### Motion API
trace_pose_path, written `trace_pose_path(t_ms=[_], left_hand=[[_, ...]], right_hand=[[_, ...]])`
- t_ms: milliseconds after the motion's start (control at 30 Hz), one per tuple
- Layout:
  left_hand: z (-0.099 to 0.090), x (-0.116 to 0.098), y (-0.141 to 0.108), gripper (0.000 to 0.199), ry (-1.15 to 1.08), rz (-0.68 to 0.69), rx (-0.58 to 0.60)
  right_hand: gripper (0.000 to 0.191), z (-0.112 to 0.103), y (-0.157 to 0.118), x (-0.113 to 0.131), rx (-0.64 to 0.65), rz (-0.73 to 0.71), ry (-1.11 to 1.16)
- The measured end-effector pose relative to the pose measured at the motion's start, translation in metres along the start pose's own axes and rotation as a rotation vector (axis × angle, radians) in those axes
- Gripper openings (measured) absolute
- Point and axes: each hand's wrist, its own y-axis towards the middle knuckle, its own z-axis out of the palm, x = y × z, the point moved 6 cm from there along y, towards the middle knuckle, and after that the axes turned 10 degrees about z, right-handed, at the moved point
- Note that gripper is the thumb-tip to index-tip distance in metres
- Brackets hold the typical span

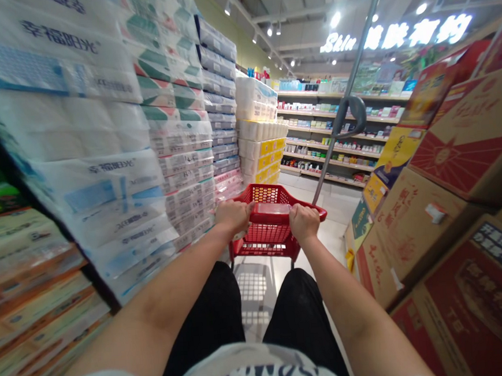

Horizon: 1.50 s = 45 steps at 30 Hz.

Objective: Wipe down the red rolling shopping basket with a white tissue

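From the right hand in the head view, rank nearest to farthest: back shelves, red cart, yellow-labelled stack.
1. Red cart, gripped by the right hand.
2. Yellow-labelled stack, ahead, to the left.
3. Back shelves, ahead, beyond the stack.

Red shopping cart (270,234) | perforated basket walls | upright | directly ahead

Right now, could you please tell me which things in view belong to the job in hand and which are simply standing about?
In use:
- red shopping cart
- left hand and right hand, both gripping its handle

Standing about:
- wrapped packs stacked at left
- cardboard boxes piled at right
- stocked shelves ahead
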Motion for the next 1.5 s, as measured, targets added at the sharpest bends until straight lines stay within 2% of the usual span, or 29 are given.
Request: trace_pose_path(t_ms=[67, 233, 300, 367, 467, 533, 733, 800, 900, 967, 1067, 1167, 1233, 1400, 1500], left_hand=[[0.000, -0.001, -0.001, 0.070, 0.011, 0.011, -0.003], [0.001, -0.015, -0.027, 0.044, 0.060, 0.055, -0.275], [0.001, -0.017, -0.029, 0.044, 0.070, 0.031, -0.303], [0.000, -0.016, -0.019, 0.050, 0.064, 0.016, -0.232], [0.003, -0.011, 0.001, 0.062, 0.020, 0.012, -0.001], [0.003, -0.009, 0.004, 0.065, 0.004, 0.019, 0.048], [-0.002, -0.020, -0.019, 0.056, 0.049, 0.064, -0.220], [-0.001, -0.019, -0.015, 0.058, 0.041, 0.050, -0.182], [0.003, -0.014, 0.002, 0.067, 0.025, 0.049, -0.012], [0.004, -0.013, 0.006, 0.069, 0.030, 0.066, 0.035], [0.001, -0.018, -0.003, 0.061, 0.086, 0.102, -0.096], [-0.001, -0.024, -0.017, 0.053, 0.128, 0.082, -0.237], [0.000, -0.024, -0.015, 0.054, 0.130, 0.063, -0.221], [0.004, -0.017, 0.008, 0.064, 0.076, 0.065, 0.002], [-0.001, -0.019, 0.004, 0.064, 0.095, 0.090, -0.060]], right_hand=[[0.035, 0.000, -0.001, 0.002, 0.005, 0.000, -0.005], [0.035, -0.002, -0.002, 0.001, -0.010, -0.007, 0.009], [0.034, -0.002, -0.002, -0.001, -0.019, -0.012, 0.014], [0.034, -0.002, -0.001, -0.002, -0.021, -0.013, 0.017], [0.034, -0.002, -0.001, -0.001, -0.026, -0.010, 0.018], [0.035, -0.002, -0.002, 0.000, -0.034, -0.010, 0.018], [0.036, 0.000, -0.003, 0.001, -0.039, -0.002, 0.027], [0.036, 0.000, -0.002, 0.000, -0.031, 0.001, 0.026], [0.036, 0.000, -0.002, 0.000, -0.025, 0.004, 0.027], [0.036, -0.002, -0.002, 0.001, -0.029, 0.002, 0.028], [0.036, -0.003, -0.002, 0.003, -0.039, -0.001, 0.027], [0.037, -0.002, -0.002, 0.003, -0.038, -0.002, 0.035], [0.037, -0.001, -0.002, 0.002, -0.032, 0.000, 0.042], [0.035, -0.001, -0.001, 0.002, -0.032, 0.003, 0.051], [0.036, -0.001, -0.001, 0.003, -0.044, 0.012, 0.055]])
